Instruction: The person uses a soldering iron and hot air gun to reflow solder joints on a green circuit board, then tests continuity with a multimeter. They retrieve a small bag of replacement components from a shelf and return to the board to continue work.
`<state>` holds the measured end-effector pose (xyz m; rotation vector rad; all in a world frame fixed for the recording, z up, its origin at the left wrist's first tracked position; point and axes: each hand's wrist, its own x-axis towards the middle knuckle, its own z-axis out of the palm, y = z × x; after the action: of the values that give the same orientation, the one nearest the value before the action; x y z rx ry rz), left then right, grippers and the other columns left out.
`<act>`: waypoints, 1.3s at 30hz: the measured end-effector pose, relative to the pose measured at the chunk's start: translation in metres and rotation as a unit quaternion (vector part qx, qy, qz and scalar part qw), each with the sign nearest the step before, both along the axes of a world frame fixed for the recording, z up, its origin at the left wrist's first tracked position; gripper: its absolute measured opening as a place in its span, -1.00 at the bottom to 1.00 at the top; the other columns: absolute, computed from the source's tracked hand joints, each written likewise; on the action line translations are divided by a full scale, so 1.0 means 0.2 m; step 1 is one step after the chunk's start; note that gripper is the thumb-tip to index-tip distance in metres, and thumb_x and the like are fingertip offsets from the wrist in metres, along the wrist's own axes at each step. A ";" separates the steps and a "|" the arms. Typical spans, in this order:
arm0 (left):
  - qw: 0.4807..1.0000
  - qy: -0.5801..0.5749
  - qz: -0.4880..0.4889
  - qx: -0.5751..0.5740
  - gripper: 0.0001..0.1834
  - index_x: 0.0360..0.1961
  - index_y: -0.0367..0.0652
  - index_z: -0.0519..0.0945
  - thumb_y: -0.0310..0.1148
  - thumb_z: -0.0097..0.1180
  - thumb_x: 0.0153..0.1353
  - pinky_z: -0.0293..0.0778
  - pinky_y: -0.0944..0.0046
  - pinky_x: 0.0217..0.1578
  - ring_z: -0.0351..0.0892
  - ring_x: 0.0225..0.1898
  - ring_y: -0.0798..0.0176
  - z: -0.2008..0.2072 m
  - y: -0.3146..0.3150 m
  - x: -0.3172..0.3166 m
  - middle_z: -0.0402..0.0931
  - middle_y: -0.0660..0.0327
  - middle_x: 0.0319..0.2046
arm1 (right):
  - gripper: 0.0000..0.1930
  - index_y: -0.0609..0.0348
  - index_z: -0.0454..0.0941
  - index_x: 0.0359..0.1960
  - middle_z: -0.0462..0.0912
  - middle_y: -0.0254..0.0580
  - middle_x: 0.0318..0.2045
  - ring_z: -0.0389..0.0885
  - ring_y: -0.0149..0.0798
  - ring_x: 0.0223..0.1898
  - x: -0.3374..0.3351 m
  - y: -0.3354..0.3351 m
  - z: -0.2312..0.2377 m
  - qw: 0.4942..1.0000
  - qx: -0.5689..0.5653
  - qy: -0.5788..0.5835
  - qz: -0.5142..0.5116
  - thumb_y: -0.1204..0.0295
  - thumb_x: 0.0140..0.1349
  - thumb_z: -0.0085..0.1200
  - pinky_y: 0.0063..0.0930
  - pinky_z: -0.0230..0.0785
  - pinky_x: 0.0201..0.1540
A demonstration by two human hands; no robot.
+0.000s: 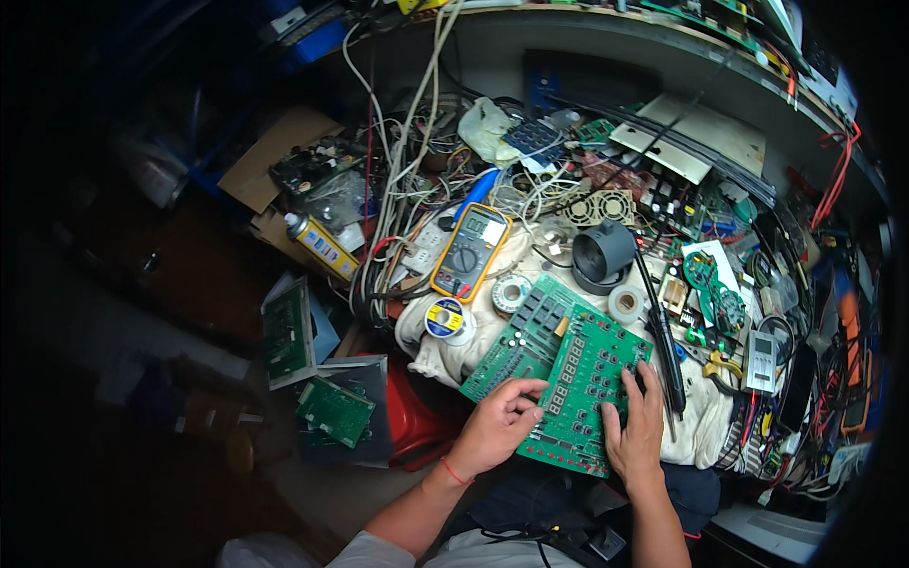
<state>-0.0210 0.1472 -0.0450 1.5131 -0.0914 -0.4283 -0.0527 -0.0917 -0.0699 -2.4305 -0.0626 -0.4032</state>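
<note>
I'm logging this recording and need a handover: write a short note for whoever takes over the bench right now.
Left hand: fingers curled on the near-left edge of the large green circuit board. Right hand: flat on its near-right edge.
The board lies on a white cloth, overlapping a second green board.
Behind it: yellow multimeter, solder spool, black soldering iron.
Done: board is laid out and held.
Left: neither hand holds a tool; no work on the board is visible.

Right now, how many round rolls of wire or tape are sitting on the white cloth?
3: a solder spool below the yellow multimeter, a grey reel just right of it, and a white tape roll beside the dark fan housing. The clutter may hide more.
</note>
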 end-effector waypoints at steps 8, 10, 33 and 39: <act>1.000 -0.010 -0.012 0.008 -0.53 0.29 -0.32 0.43 -0.42 0.22 0.43 0.58 0.35 -0.07 0.63 -0.05 0.40 -0.02 0.03 -0.01 0.58 0.11 0.10 | -0.43 0.25 0.42 0.33 0.32 0.20 0.39 0.27 0.29 0.44 -0.04 -0.02 0.01 1.000 0.002 0.004 0.006 0.46 0.27 0.25 0.07 0.15 0.46; 1.000 -0.008 -0.006 0.020 -0.53 0.29 -0.31 0.44 -0.39 0.22 0.44 0.58 0.34 -0.06 0.63 -0.05 0.38 -0.02 0.04 -0.02 0.60 0.10 0.08 | -0.42 0.24 0.42 0.33 0.33 0.20 0.39 0.28 0.29 0.43 -0.05 -0.03 0.02 1.000 0.016 0.008 0.003 0.47 0.27 0.25 0.06 0.15 0.47; 0.884 -0.144 0.444 0.012 -0.56 -0.33 -0.16 0.49 -0.08 -0.18 0.63 0.36 0.41 -0.48 0.42 -0.51 0.44 -0.39 0.64 0.05 0.44 0.28 -0.53 | -0.81 0.39 0.65 -0.30 0.72 -0.07 -0.37 0.69 -0.23 -0.35 -0.51 -0.28 0.09 0.980 0.186 0.041 -0.050 0.58 0.43 0.00 -0.42 0.54 -0.20; 0.972 -0.073 0.137 0.178 -0.36 -0.51 -0.26 0.50 -0.06 -0.30 0.65 0.42 0.37 -0.43 0.47 -0.52 0.39 -0.41 0.51 -0.29 0.48 0.17 -0.55 | -0.79 0.28 0.66 -0.14 0.72 -0.03 -0.21 0.70 0.05 -0.18 -0.63 -0.30 0.08 0.990 0.004 0.134 0.037 0.53 0.19 0.30 -0.24 0.56 -0.09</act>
<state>-0.0796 0.2485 -0.1276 1.8805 0.0838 -0.1116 -0.1791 -0.1525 -0.0532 -2.4432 -0.0336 -0.0408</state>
